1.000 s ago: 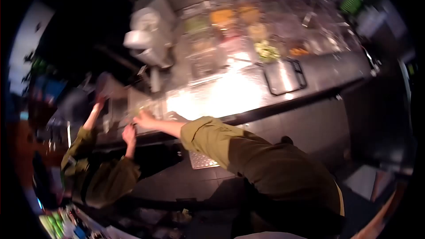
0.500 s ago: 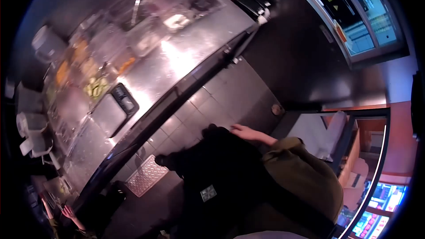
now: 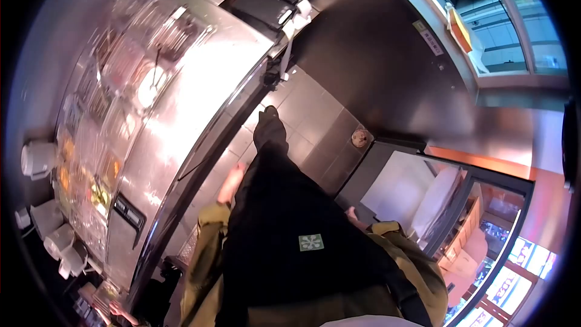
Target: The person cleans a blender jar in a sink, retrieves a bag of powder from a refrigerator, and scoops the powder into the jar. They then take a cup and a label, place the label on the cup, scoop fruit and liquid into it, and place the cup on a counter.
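Observation:
My left hand [image 3: 230, 182] hangs beside the black apron [image 3: 272, 224], over the floor tiles and near the front edge of the steel counter [image 3: 172, 139]. Its fingers are small and blurred, and I cannot see anything held. On the other side, only a bit of my right hand [image 3: 352, 212] shows past the apron and sleeve, near a dark-framed unit with a pale top [image 3: 396, 184]. The fingers of that hand are mostly hidden. A shoe [image 3: 270, 122] points forward below the apron.
Clear food tubs [image 3: 118, 124] line the counter's back. A scale [image 3: 128, 213] stands nearer me, a black printer-like machine [image 3: 266, 3] at the far end. White jugs [image 3: 39, 160] hang left. Another person's hands [image 3: 118, 309] work at lower left. A dark wall panel [image 3: 369, 42] stands ahead.
My view has turned and moved forward along the counter. My left hand has come into sight. My right hand, stretched out before, is now drawn back and partly hidden at the apron's side.

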`<state>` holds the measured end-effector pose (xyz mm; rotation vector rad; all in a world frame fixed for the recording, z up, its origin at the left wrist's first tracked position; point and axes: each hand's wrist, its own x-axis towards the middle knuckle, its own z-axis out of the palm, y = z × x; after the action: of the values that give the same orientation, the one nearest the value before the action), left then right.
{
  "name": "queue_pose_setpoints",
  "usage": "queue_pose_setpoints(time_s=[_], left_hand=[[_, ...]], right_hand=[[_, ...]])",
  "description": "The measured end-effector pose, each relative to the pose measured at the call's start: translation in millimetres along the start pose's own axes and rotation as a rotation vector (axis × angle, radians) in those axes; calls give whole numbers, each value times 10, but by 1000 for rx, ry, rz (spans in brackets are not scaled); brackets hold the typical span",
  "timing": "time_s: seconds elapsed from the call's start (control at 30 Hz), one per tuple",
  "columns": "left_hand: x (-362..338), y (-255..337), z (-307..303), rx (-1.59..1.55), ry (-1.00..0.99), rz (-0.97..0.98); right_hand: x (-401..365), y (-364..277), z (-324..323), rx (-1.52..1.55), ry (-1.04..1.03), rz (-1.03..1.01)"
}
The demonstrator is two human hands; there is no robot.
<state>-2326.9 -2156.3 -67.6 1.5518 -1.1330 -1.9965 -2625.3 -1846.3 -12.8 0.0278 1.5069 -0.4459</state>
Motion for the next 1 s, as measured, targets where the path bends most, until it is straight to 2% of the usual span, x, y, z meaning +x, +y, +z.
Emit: queue_pose_setpoints(time_s=[0.1,0.13,0.17,0.2,0.23,0.27,0.3,0.37,0.4,0.43,0.5,0.53,0.57,0.6,0.7,0.77,0.8,0.83,0.9,1.0], left_hand=[[1185,691,726,-52,-93,49],[1510,919,948,-76,-104,54],[1781,1163,1153,-95,-110,76],[1994,1373,1322,-104,-120,136],[2152,1571,1490,-90,-141,248],[2341,1660,1671,-75,-64,419],[2686,1482,1822,26,42,618],[2440,2083,2011,230,193,511],[2505,2060,2033,244,195,535],[2421,2196,2033,212,166,431],[2328,2289,2001,156,209,413],[2327,2253,1967,142,243,351],[2231,2352,1965,185,329,377],[2208,2388,1960,236,433,389],[2088,2669,2159,378,648,425],[2206,2755,2368,390,692,500],[2267,2784,2453,500,718,496],[2360,2798,2500,571,814,571],[2456,2809,2574,503,903,447],[2516,2808,2562,524,925,425]], right_hand=[[30,-903,-370,-676,-285,179],[102,-1294,-458,-1022,-383,157],[259,-1686,-565,-1430,-409,53],[392,-2199,-607,-1836,-192,-113],[367,-2877,-581,-1870,167,-180],[677,-3174,-788,-1622,600,-708],[942,-3711,-905,-1370,520,-832],[1114,-4834,-690,-768,199,-788],[1408,-5210,-538,-509,63,-861],[1713,-5451,-378,-247,-76,-902],[1728,-5876,63,-382,-150,-992],[2032,-5910,108,-521,-172,-990],[2290,-5935,132,-659,-196,-996],[2326,-5982,122,-585,-347,-894],[2113,-6042,-87,-511,-492,-598],[2093,-5998,-152,-446,-564,-612],[2072,-5994,-155,-429,-600,-626],[2062,-5988,-161,-411,-632,-638],[2067,-5992,-187,-462,-665,-644],[2081,-6012,-214,-460,-665,-609]])
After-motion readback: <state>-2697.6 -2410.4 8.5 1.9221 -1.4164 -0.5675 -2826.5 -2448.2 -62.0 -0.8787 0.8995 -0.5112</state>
